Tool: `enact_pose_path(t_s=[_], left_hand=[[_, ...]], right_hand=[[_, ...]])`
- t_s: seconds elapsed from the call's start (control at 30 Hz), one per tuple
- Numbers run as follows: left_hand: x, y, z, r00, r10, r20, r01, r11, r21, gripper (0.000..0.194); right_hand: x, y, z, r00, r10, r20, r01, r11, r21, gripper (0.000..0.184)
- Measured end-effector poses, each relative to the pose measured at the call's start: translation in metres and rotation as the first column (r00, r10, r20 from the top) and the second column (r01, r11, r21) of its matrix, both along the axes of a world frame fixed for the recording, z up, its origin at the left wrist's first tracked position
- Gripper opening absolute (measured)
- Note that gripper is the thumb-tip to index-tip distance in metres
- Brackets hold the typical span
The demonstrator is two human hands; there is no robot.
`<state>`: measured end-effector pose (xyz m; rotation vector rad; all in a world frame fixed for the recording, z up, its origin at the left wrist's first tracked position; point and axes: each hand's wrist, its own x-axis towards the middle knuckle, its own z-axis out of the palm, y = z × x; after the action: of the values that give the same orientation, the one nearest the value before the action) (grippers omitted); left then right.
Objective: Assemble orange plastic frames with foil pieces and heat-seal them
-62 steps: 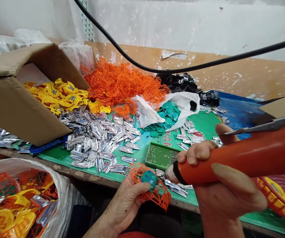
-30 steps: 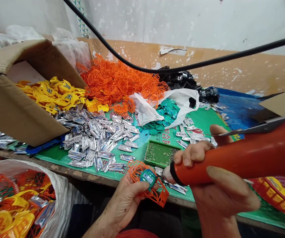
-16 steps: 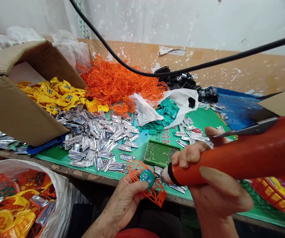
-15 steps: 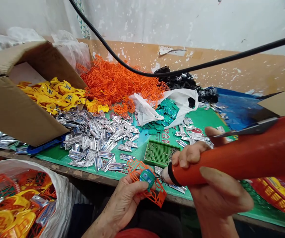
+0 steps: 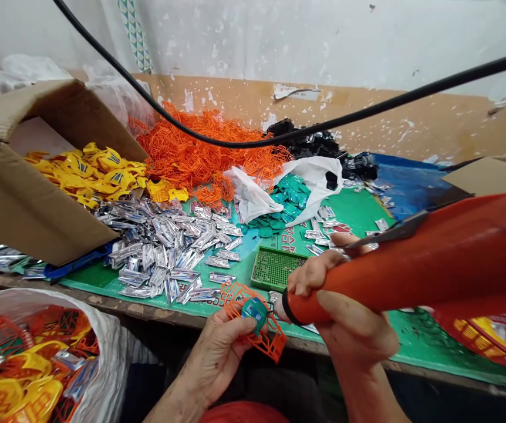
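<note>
I've got the left hand [image 5: 218, 346] with its grip closed, pinching an orange frame [image 5: 274, 343], thumb against the green piece [image 5: 255, 311] set in it. The frame is up at the worn near edge of the tabletop [image 5: 358, 208], and here's the right hand [image 5: 350, 311], grip wrapped around a fat red tool [image 5: 433, 267]. Its nose points at the frame; touching or just beside, I can't tell.

The tabletop itself is glossy green with red printed characters, and it's crowded! A small green tray [image 5: 279, 253] lies just beyond the hands. Silver pieces [image 5: 160, 247] spread across the left, yellow parts [image 5: 103, 170] spill from a tilted cardboard box [image 5: 28, 200], and an orange heap [image 5: 204, 147] rises behind. A white bag [image 5: 253, 200] lies open around more green parts, with a black pile [image 5: 306, 141] at the back and a blue sheet [image 5: 411, 179] to the right.

Over it all I see a black cable [image 5: 218, 141] sagging before a pale, flaking wall [image 5: 345, 41], tan along the bottom. Lower left, a white sack [image 5: 112, 341] holds mixed parts; right, a red basket [image 5: 495, 346].
</note>
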<state>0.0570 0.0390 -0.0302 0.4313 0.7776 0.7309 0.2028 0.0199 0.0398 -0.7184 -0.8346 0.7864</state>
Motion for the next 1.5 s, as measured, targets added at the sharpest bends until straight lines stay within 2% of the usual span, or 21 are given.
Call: enact_pose_path(t_s=[0.1, 0.23, 0.4, 0.53, 0.67, 0.87, 1.27, 1.5], left_hand=[[0.000, 0.000, 0.003, 1.000, 0.001, -0.013, -0.001, 1.000, 0.004, 0.028], [-0.001, 0.002, 0.010, 0.999, -0.045, -0.023, 0.046, 0.998, 0.049, 0.024], [-0.004, 0.004, 0.010, 0.997, -0.078, 0.008, 0.078, 0.994, 0.076, 0.020], [-0.004, 0.003, 0.005, 0.994, -0.098, 0.044, 0.094, 0.992, 0.084, 0.018], [-0.004, 0.003, 0.003, 0.994, -0.106, 0.034, 0.103, 0.992, 0.077, 0.020], [-0.004, 0.004, 0.002, 0.991, -0.134, 0.027, 0.131, 0.988, 0.078, 0.020], [-0.003, 0.003, -0.001, 0.995, -0.087, 0.039, 0.087, 0.996, 0.000, 0.022], [-0.003, 0.003, -0.002, 0.998, -0.063, 0.031, 0.064, 0.998, -0.009, 0.030]], right_hand=[[-0.001, -0.001, 0.000, 1.000, -0.012, -0.010, 0.012, 1.000, -0.020, 0.052], [0.008, 0.005, 0.007, 0.999, -0.018, -0.032, 0.019, 1.000, 0.019, 0.049], [0.042, 0.037, 0.017, 0.962, -0.273, 0.030, 0.271, 0.960, 0.065, 0.045], [0.065, 0.067, 0.003, 0.938, -0.333, 0.096, 0.326, 0.942, 0.085, 0.030], [0.073, 0.082, -0.017, 0.911, -0.358, 0.204, 0.361, 0.932, 0.023, 0.011], [0.077, 0.089, -0.030, 0.881, -0.403, 0.249, 0.421, 0.907, -0.024, 0.011], [0.079, 0.092, -0.035, 0.869, -0.401, 0.288, 0.436, 0.897, -0.068, 0.013], [0.079, 0.091, -0.036, 0.873, -0.395, 0.287, 0.435, 0.896, -0.089, 0.015]])
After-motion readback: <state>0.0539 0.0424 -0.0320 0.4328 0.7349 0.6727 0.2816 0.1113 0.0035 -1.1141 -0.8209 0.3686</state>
